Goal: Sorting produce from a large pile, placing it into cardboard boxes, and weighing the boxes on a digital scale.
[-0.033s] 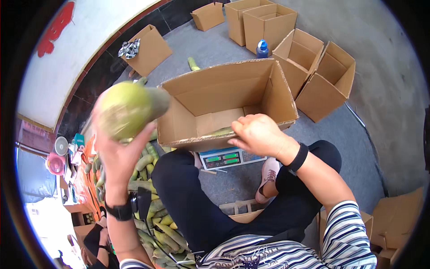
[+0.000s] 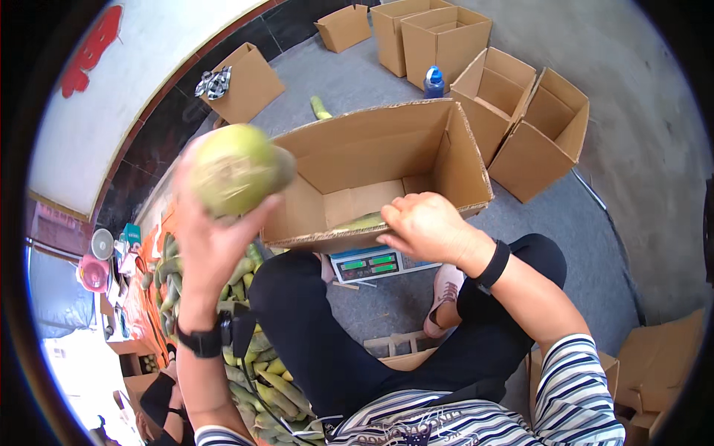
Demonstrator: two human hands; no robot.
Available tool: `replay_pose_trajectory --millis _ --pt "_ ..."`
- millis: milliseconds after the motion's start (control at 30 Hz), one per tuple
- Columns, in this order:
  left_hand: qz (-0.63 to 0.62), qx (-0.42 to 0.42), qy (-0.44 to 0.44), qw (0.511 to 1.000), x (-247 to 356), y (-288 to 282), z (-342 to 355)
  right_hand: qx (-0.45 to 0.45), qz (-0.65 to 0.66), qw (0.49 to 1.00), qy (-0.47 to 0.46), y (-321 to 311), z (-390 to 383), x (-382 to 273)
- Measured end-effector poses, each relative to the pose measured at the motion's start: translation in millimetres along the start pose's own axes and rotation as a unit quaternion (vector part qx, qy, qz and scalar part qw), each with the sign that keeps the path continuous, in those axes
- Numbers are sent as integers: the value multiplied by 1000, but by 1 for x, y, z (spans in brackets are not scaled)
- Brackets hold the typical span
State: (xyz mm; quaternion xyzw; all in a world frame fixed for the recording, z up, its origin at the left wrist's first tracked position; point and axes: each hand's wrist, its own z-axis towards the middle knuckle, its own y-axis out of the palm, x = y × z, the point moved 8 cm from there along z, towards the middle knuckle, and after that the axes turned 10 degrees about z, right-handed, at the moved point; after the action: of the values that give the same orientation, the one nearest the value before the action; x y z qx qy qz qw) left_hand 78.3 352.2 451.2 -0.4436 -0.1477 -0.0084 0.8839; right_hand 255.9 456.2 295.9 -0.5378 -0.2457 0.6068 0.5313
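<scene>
My left hand (image 2: 204,223) is raised at the left of an open cardboard box (image 2: 375,149), with its fingers wrapped round a large green radish (image 2: 234,171). The radish is a little blurred, and its pale, scarred end faces me. My right hand (image 2: 428,227) grips the near rim of the box, fingers over the edge and thumb outside. Inside, along the near wall, part of another green radish (image 2: 362,221) shows; the wall hides the rest. Under the box sits a scale (image 2: 375,262) with lit green displays.
A heap of green radishes (image 2: 279,390) lies left of my legs. Several open cardboard boxes (image 2: 539,141) stand at the far right, beside a blue bottle (image 2: 434,82). A lone radish (image 2: 320,108) lies behind the box. Another person's arm (image 2: 172,424) shows at the lower left.
My left hand has carried the green radish a little to the right and slightly up, closer over the box's left edge. The right hand has stayed on the rim.
</scene>
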Motion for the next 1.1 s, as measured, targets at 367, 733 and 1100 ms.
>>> replay_pose_trajectory --millis 367,733,1100 --pt "2 -465 31 885 10 196 -16 45 -11 998 -29 5 -11 -4" --pt "-227 -161 -230 932 -108 30 -86 50 -22 998 -9 -12 3 6" --pt "87 -391 -444 802 -245 59 -499 35 -54 997 32 -6 15 1"
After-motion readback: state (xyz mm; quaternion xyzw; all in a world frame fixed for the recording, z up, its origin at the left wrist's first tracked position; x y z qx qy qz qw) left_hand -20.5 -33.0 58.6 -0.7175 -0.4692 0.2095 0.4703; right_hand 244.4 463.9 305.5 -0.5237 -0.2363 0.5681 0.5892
